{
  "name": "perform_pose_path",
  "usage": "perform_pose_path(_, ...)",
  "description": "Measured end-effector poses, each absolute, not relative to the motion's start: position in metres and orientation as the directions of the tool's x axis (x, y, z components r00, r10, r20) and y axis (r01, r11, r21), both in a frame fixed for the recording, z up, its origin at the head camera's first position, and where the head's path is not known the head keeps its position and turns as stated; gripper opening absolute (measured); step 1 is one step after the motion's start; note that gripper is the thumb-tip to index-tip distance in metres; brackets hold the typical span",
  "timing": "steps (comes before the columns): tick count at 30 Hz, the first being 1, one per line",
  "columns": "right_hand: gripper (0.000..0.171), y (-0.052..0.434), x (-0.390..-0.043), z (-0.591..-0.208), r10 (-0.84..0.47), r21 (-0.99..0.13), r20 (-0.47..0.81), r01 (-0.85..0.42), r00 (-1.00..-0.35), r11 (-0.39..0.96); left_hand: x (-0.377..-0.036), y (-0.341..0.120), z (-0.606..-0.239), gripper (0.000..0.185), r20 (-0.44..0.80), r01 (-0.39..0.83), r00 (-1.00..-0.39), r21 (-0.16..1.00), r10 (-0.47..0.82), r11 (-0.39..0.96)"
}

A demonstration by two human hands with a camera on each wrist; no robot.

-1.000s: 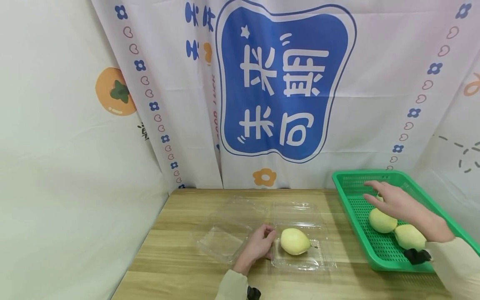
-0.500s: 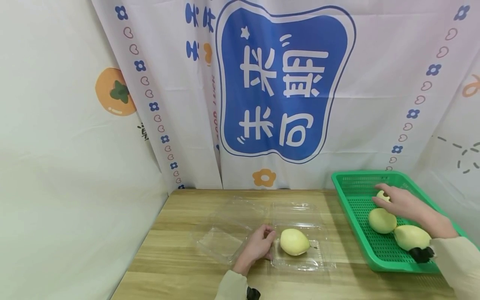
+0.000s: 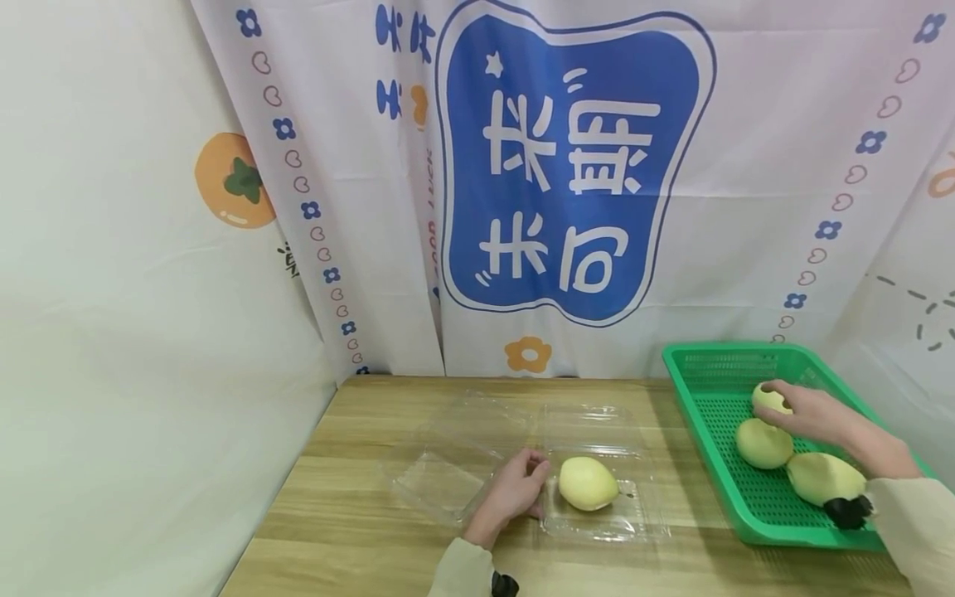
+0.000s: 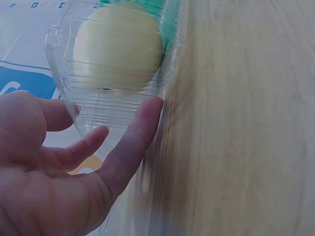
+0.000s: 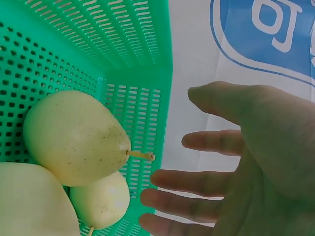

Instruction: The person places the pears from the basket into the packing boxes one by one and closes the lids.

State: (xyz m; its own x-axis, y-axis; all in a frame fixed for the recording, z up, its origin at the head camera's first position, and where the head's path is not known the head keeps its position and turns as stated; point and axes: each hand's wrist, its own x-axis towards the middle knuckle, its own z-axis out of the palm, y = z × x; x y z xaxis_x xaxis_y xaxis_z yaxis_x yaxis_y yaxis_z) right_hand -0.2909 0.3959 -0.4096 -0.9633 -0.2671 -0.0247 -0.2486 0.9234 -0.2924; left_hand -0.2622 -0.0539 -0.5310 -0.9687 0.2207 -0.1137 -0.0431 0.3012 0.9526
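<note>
My left hand point(image 3: 511, 487) rests at the left side of a clear plastic clamshell box point(image 3: 634, 522). In the left wrist view its spread fingers point(image 4: 133, 137) touch the box's ribbed wall point(image 4: 108, 105). One pale yellow pear point(image 3: 588, 483) lies in the box. Over the green basket point(image 3: 716, 473), my right hand point(image 3: 809, 414) has thumb and fingers apart around the farthest pear point(image 3: 768, 399); contact is unclear. The right wrist view shows the right hand's fingers point(image 5: 197, 183) spread and holding nothing, beside a stemmed pear point(image 5: 76, 137).
Two nearer pears, a round one point(image 3: 764, 444) and a longer one point(image 3: 824, 478), lie in the basket. The box's clear lid point(image 3: 440, 481) spreads left on the wooden table point(image 3: 328, 514). A printed cloth point(image 3: 492, 340) hangs along the back edge.
My right hand has lowered and moved slightly right, from above the basket to the farthest pear. The left hand, the box and the pear in it have stayed in place.
</note>
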Motion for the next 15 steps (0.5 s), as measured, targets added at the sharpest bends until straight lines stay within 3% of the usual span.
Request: perform_pose_path(15,0.07,0.418,-0.287,-0.418,-0.228,-0.293,-0.116,-0.186,-0.967,0.938,-0.261,-0.055,-0.532,0.024,-0.102,-0.029,-0.969,0.952,0.227,0.303)
